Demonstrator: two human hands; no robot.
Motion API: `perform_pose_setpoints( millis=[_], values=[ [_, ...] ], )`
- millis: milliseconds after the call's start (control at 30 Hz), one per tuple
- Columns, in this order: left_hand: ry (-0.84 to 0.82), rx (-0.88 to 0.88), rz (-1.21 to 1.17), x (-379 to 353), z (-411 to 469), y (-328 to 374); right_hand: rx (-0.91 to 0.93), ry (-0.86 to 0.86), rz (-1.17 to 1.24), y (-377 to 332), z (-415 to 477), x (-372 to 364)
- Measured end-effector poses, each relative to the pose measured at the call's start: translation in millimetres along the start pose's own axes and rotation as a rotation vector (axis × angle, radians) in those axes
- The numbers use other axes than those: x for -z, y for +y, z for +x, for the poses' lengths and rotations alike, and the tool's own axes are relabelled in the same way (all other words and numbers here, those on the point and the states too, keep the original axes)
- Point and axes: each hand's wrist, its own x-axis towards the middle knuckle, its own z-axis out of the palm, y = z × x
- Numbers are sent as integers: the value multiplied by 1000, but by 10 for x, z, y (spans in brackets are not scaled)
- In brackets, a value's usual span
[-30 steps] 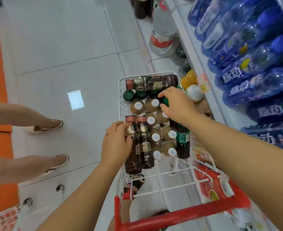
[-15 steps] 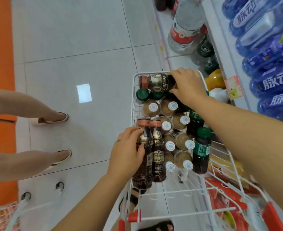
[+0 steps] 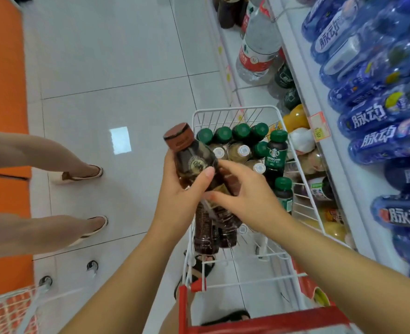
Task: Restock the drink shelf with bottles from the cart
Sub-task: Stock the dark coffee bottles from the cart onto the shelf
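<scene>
Two more dark bottles [image 3: 205, 233] hang below the hands, necks and caps hidden behind the palms, so which hand carries them cannot be told. Left hand [image 3: 179, 201] wraps the brown-capped bottle [image 3: 194, 162] from the near side, thumb laid across the label; right hand [image 3: 247, 196] curls over its far side, fingertips partly out of sight, both hands above the cart [image 3: 232, 109], shelf [image 3: 348, 179] off to the right of the right hand. Bottle tilted, cap beyond the fingers up-left, dark brown contents, round gold emblem, label text too blurred to read.
</scene>
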Motion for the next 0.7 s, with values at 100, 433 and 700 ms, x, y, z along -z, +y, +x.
perform_pose_setpoints(
  millis=[100, 433, 700],
  values=[
    [69, -33, 37, 74, -132, -23, -106, -109, 143, 142, -51, -40],
    [146, -60, 123, 377, -212, -46, -533, -176, 160, 907, -49, -842],
    [86, -73, 183, 211, -443, 194, -537, -23, 268, 766, -362, -444]
  ],
)
